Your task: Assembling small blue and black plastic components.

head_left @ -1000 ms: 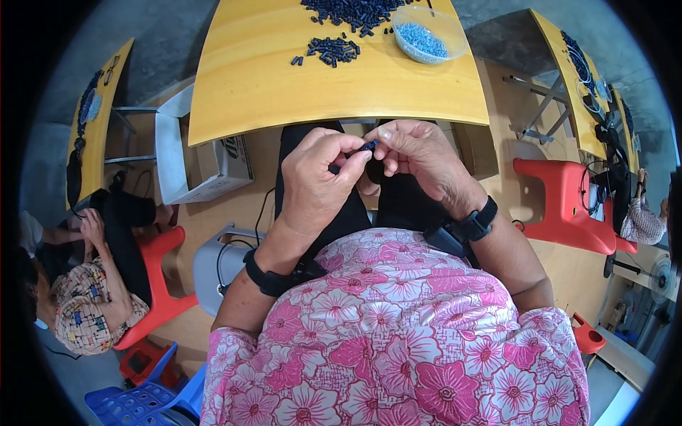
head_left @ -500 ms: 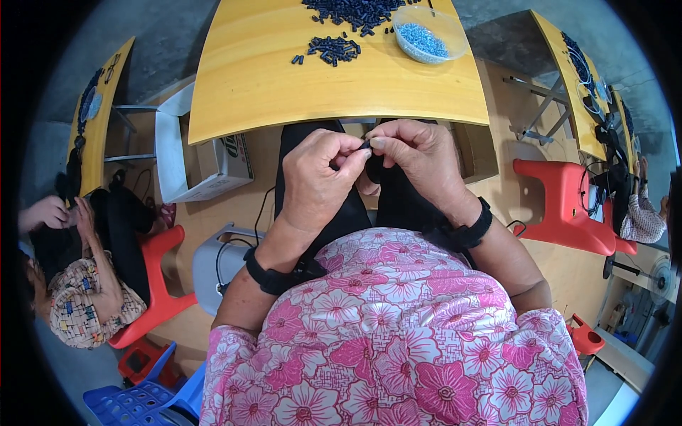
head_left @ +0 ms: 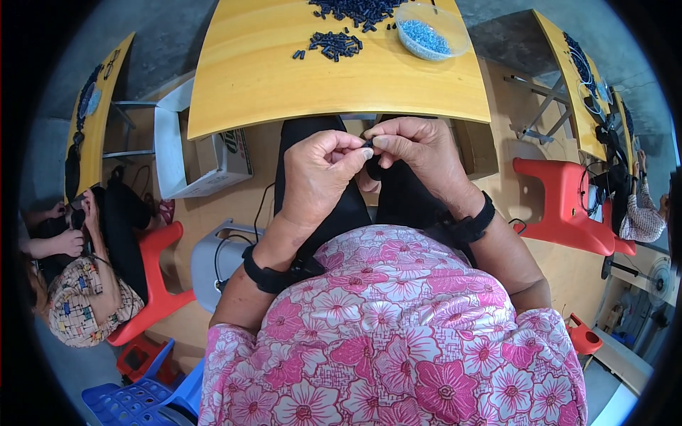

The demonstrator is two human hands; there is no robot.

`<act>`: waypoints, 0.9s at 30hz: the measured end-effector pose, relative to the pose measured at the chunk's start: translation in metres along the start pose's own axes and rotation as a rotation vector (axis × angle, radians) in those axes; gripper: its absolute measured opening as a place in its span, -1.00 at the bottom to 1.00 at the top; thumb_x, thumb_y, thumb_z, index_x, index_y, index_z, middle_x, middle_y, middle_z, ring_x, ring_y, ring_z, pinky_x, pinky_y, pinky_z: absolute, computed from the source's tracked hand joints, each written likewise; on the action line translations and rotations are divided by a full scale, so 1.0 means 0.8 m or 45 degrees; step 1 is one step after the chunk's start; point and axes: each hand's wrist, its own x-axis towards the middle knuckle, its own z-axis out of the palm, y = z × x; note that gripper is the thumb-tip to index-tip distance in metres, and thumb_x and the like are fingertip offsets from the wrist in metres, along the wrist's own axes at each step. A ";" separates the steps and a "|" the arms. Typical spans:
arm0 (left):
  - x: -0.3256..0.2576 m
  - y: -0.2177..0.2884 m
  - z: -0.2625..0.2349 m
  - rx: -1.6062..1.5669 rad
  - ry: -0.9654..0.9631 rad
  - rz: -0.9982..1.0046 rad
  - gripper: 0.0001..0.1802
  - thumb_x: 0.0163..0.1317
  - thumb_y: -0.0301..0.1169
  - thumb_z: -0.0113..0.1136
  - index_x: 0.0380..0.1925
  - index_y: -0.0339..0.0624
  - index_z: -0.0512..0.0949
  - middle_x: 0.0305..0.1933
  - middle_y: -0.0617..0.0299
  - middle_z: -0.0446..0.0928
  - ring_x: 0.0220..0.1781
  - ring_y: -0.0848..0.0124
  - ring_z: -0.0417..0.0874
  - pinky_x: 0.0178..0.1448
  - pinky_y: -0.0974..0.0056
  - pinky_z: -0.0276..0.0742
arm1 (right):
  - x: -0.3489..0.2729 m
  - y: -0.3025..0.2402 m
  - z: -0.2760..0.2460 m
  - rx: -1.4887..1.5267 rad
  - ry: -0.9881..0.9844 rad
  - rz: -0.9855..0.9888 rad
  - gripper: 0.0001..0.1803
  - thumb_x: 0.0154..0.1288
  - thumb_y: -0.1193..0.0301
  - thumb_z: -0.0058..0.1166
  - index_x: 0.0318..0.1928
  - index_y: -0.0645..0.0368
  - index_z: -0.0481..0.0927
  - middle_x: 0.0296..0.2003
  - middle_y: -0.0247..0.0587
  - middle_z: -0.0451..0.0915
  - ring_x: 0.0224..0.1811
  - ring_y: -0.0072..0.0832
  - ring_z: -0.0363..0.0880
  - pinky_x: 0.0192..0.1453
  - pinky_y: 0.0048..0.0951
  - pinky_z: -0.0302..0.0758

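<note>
Left hand and right hand meet fingertip to fingertip over the lap, both pinching one small dark part just below the near edge of the yellow table. On the tabletop, well apart from the hands, lie dark loose pieces and a clear bowl of blue beads. Open floor lies either side; a red stool stands right.

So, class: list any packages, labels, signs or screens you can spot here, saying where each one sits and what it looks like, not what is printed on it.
Cardboard box: on the floor under the left end of the yellow table, open-topped, white flaps, brown side with a dark green and red printed mark.
Second cardboard box: under the table's right end, plain brown, mostly hidden.
Signs or screens: none in view.
</note>
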 end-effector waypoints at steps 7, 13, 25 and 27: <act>0.000 -0.004 -0.001 0.024 0.024 0.046 -0.88 0.11 -0.58 0.31 -0.32 -0.33 0.63 -0.43 0.31 0.61 -0.42 0.65 0.56 -0.34 0.53 0.50 | 0.004 -0.004 -0.006 0.352 -0.104 0.223 -0.76 0.35 0.42 0.05 -0.13 0.37 0.61 -0.38 -0.26 0.62 -0.45 -0.64 0.56 -0.30 -0.65 0.54; 0.001 -0.002 -0.001 0.009 0.022 0.019 -0.88 0.12 -0.57 0.30 -0.31 -0.34 0.63 -0.43 0.29 0.61 -0.42 0.63 0.57 -0.34 0.52 0.51 | 0.006 0.001 -0.007 0.608 -0.122 0.399 -0.77 0.38 0.38 0.03 -0.16 0.33 0.58 -0.40 -0.28 0.61 -0.48 -0.64 0.54 -0.30 -0.60 0.55; 0.003 0.001 -0.003 0.072 0.053 0.186 -0.86 0.07 -0.57 0.34 -0.32 -0.29 0.64 -0.40 0.30 0.54 -0.39 0.60 0.52 -0.32 0.50 0.45 | 0.009 -0.004 -0.007 0.634 -0.298 0.571 -0.60 0.35 0.10 0.07 -0.29 0.26 0.58 -0.43 -0.27 0.60 -0.50 -0.62 0.55 -0.29 -0.55 0.58; 0.003 0.001 -0.003 0.094 0.065 0.220 -0.85 0.06 -0.57 0.35 -0.32 -0.26 0.65 -0.40 0.30 0.52 -0.38 0.60 0.51 -0.32 0.49 0.43 | 0.009 -0.004 -0.006 0.651 -0.306 0.563 -0.59 0.35 0.10 0.07 -0.29 0.27 0.58 -0.43 -0.27 0.60 -0.50 -0.62 0.55 -0.29 -0.54 0.58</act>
